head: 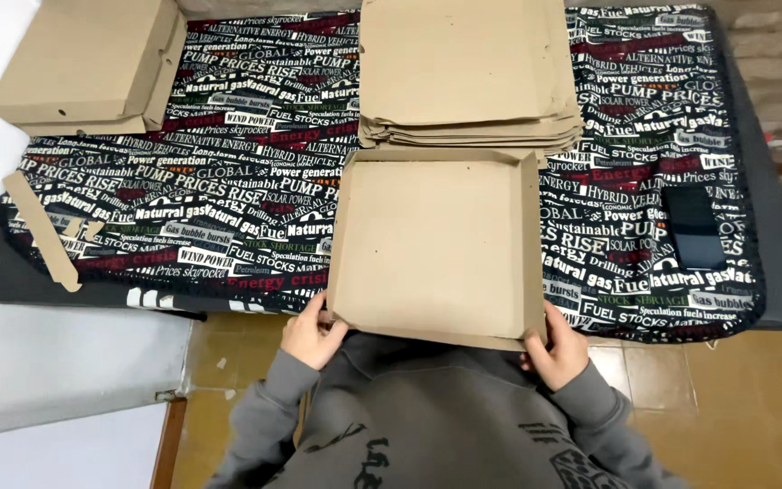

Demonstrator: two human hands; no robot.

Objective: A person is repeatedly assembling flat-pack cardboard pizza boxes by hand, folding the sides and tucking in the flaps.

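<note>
Both hands are gripping the near corners of a half-folded cardboard box tray (436,249): left hand (311,333) pinching the near-left corner, right hand (556,349) closing on the near-right. Tray is lying on the printed cloth (228,181), just before the stack of flat blanks (468,77). Judged light, stiff, creasing easily; corners are giving best hold

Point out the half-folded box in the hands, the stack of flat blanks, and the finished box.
half-folded cardboard box (436,244): head view, on its bare floor panel.
stack of flat cardboard blanks (463,63): head view, on the top sheet.
closed cardboard box (83,59): head view, on its lid, far left corner of the table.
</note>
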